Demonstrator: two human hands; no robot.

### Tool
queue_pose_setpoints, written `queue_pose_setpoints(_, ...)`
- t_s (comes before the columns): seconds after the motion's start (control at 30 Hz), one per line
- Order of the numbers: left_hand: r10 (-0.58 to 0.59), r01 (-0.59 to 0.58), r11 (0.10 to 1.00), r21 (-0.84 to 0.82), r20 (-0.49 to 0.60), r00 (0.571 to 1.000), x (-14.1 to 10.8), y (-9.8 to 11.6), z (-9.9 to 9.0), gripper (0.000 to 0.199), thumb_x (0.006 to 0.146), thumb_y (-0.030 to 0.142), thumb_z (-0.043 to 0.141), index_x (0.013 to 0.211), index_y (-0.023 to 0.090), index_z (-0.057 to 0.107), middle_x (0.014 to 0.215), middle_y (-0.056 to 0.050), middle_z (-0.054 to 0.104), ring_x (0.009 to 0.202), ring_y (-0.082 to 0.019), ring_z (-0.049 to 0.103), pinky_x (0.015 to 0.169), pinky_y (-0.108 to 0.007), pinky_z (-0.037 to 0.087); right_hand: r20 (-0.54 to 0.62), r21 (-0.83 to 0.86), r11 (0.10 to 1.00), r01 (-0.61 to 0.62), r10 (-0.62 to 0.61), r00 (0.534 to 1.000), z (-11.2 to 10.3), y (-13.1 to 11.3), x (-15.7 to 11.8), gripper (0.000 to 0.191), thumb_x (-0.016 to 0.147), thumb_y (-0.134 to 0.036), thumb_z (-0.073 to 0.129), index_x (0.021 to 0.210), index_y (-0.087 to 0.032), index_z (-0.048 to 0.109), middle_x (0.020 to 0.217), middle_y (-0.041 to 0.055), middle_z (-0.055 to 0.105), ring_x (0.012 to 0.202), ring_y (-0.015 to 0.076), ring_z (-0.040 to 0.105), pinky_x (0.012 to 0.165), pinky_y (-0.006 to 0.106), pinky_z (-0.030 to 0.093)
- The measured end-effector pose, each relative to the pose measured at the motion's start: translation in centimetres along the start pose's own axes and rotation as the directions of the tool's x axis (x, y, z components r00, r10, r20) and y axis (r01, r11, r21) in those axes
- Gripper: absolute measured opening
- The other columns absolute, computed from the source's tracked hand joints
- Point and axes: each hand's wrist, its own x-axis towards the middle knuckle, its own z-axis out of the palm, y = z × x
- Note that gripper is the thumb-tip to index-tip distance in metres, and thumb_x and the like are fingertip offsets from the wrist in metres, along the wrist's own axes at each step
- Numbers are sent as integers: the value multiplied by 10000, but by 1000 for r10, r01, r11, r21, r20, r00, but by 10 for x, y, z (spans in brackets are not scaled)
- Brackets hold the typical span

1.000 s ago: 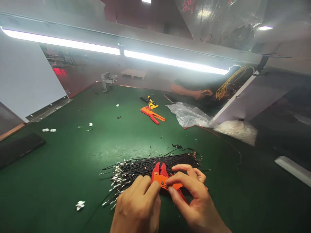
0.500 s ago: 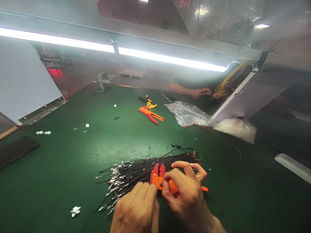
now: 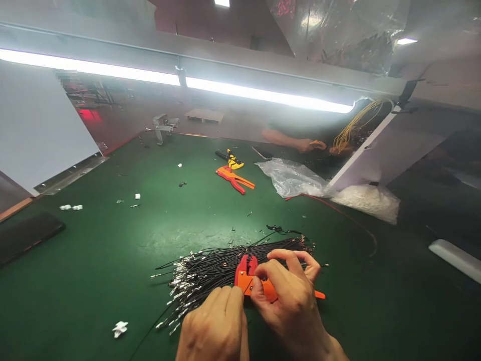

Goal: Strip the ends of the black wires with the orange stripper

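At the bottom of the head view, my left hand (image 3: 214,323) is closed, its knuckles up; whatever its fingers hold is hidden. Close beside it, my right hand (image 3: 289,291) has thumb and index finger pinched together, with the other fingers raised and curled. What lies in the pinch is too small to make out. An orange and red wire stripper (image 3: 245,282) lies behind the fingers, jaws pointing away from me, its handle partly covered by my right hand. Under and beyond it spreads a bundle of black wires (image 3: 221,265), with silvery terminals at the left ends and bare copper at the right.
Farther back lie another orange and red wire stripper (image 3: 233,178) and a yellow and black tool (image 3: 233,159). Plastic bags (image 3: 293,178) rest right of them. White connectors (image 3: 120,329) and scraps dot the green table (image 3: 93,250). Another person's arm (image 3: 285,138) shows beyond.
The whole view has shifted slightly. Both hands keep nearly the same pose, and the wire stripper and wire bundle stay in place.
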Motion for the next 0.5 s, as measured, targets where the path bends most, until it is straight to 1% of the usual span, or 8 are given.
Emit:
queue_pose_setpoints(0.17, -3, 3, 1000, 3, -12, 1000, 1, 2, 0, 290, 857, -11, 445, 796, 261, 363, 628, 51, 500, 523, -143, 576, 491, -274, 399, -9, -22, 1000, -9, 9, 1000, 0, -1, 0, 179, 872, -131, 557, 713, -210, 574, 598, -46, 636, 816, 230, 652, 975, 471, 267)
queue_pose_setpoints(0.37, -9, 9, 1000, -5, 25, 1000, -3, 1, 2, 294, 873, 4, 452, 794, 266, 346, 612, 55, 469, 524, -151, 573, 481, -279, 394, -7, -32, 999, -11, 11, 1000, 0, -1, -1, 168, 869, -125, 559, 723, -207, 566, 603, -46, 626, 796, 227, 637, 967, 468, 275)
queue_pose_setpoints(0.5, -5, 5, 1000, 1, 8, 1000, -3, 2, 4, 299, 874, -5, 442, 798, 266, 341, 613, 55, 473, 518, -148, 565, 494, -277, 399, -6, -45, 999, -12, 12, 1000, 1, -1, -2, 177, 871, -111, 557, 722, -208, 562, 604, -43, 628, 805, 233, 636, 964, 482, 279)
